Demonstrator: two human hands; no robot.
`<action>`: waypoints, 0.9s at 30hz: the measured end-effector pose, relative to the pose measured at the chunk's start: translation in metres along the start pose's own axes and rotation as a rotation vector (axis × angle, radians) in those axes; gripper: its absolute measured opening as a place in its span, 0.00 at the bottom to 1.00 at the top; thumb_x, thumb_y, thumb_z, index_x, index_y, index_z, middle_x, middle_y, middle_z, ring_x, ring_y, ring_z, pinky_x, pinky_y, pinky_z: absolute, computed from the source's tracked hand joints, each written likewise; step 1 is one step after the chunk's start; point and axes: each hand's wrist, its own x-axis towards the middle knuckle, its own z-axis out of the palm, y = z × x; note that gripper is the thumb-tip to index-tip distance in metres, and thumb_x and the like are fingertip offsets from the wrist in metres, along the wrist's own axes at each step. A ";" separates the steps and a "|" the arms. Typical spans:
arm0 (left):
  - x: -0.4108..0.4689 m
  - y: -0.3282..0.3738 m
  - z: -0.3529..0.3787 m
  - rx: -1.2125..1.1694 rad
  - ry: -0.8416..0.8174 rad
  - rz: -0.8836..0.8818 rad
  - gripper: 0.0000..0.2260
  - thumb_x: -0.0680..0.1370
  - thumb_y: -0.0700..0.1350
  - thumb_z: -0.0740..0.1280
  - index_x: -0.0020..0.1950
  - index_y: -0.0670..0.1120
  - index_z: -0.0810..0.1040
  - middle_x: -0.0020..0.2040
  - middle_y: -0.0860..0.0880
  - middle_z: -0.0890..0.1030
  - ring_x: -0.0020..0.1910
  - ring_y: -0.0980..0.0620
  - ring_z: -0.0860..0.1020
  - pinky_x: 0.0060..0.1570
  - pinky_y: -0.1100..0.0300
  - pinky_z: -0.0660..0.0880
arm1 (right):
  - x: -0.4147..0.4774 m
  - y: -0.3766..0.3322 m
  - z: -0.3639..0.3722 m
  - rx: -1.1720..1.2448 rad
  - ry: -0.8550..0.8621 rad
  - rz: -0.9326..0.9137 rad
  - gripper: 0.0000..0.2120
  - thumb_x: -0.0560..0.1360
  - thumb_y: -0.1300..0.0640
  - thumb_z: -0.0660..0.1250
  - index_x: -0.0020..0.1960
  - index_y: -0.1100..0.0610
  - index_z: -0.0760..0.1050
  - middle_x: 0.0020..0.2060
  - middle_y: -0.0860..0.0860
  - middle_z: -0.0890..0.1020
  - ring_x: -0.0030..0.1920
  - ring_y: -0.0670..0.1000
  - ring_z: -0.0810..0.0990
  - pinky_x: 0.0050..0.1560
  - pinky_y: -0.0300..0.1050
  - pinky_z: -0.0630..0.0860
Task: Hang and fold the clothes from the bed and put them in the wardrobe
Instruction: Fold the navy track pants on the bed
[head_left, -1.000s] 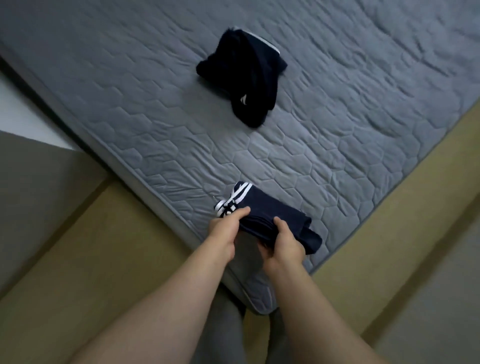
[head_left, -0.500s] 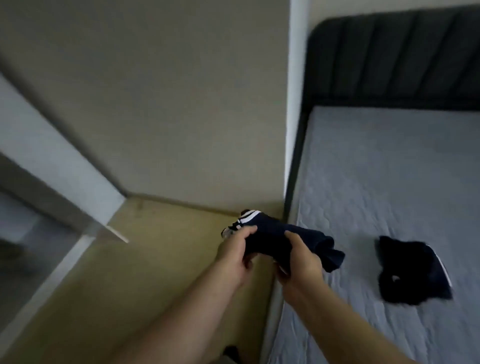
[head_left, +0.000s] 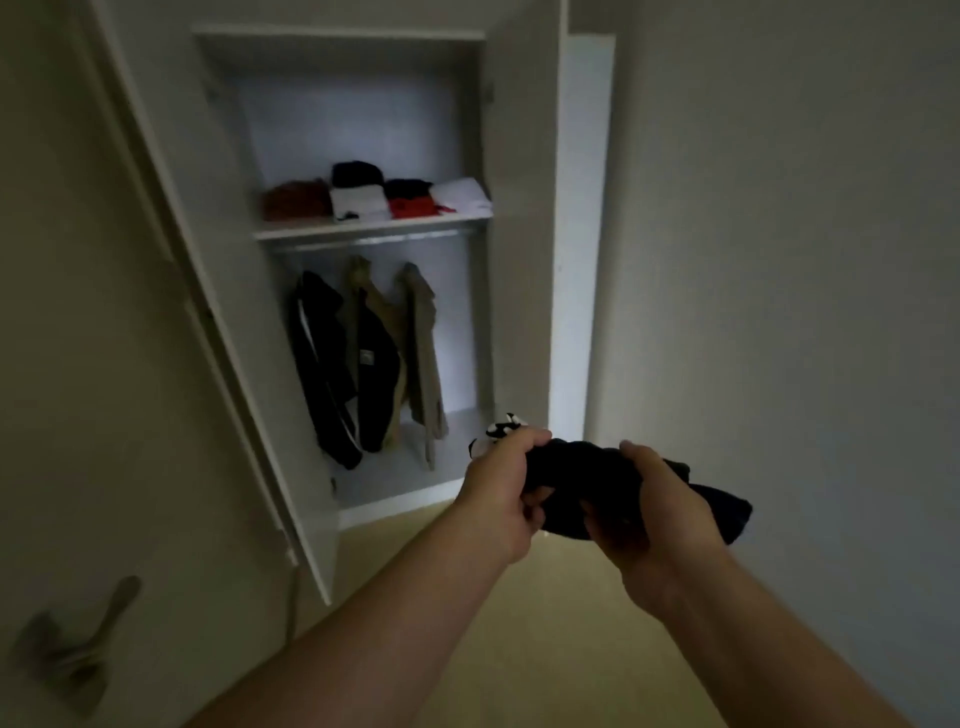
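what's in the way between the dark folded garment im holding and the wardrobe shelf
Nothing visible. The left hand and right hand grip the garment before the open wardrobe, door swung left. Folded piles nearly fill the shelf.

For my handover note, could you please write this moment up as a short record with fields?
Held item: dark folded garment
Left hand: grips the garment's striped end
Right hand: grips its other part
Wardrobe: ahead, door open
Shelf: folded clothes in a row
Rail: hanging clothes below the shelf
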 end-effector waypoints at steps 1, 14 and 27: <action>0.011 0.019 -0.014 -0.011 0.008 0.017 0.03 0.72 0.47 0.73 0.43 0.50 0.82 0.32 0.53 0.83 0.32 0.54 0.78 0.29 0.63 0.68 | 0.008 0.002 0.025 -0.025 -0.042 0.006 0.12 0.75 0.51 0.74 0.53 0.58 0.80 0.46 0.57 0.86 0.44 0.55 0.86 0.36 0.46 0.81; 0.186 0.232 -0.101 -0.194 0.150 0.182 0.03 0.72 0.47 0.74 0.44 0.50 0.82 0.36 0.51 0.83 0.33 0.54 0.77 0.36 0.60 0.71 | 0.155 -0.015 0.309 -0.128 -0.268 0.007 0.10 0.73 0.50 0.75 0.49 0.56 0.80 0.35 0.53 0.87 0.39 0.52 0.86 0.35 0.45 0.78; 0.352 0.442 -0.110 -0.221 0.356 0.422 0.06 0.73 0.50 0.72 0.45 0.50 0.80 0.39 0.53 0.81 0.29 0.57 0.74 0.30 0.64 0.68 | 0.323 -0.089 0.545 -0.245 -0.659 0.075 0.16 0.75 0.42 0.71 0.55 0.53 0.81 0.49 0.54 0.87 0.39 0.51 0.81 0.31 0.42 0.76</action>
